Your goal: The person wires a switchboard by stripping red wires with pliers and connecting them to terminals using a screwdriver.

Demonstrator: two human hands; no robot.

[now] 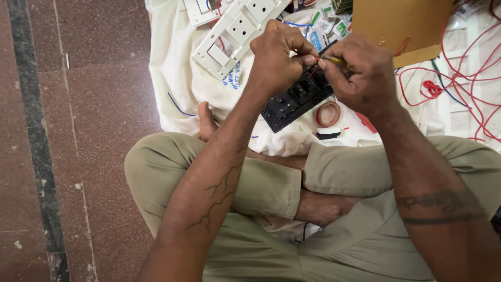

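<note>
A person sits cross-legged on a reddish stone floor (pixel 94 104), khaki trousers (pixel 261 188) nearest the camera. Above the knees, the left hand (pixel 275 55) is closed around the upper end of a black switch module (pixel 295 102), steadying it over a white cloth (pixel 177 73). The right hand (pixel 360 73) pinches a yellow-handled screwdriver (pixel 334 60) between thumb and fingers, tip at the module. A roll of red tape (pixel 327 114) lies just below. Farther off rest a white socket plate (pixel 237 28), a cardboard piece (pixel 399 23) and loose red wires (pixel 459 78).
</note>
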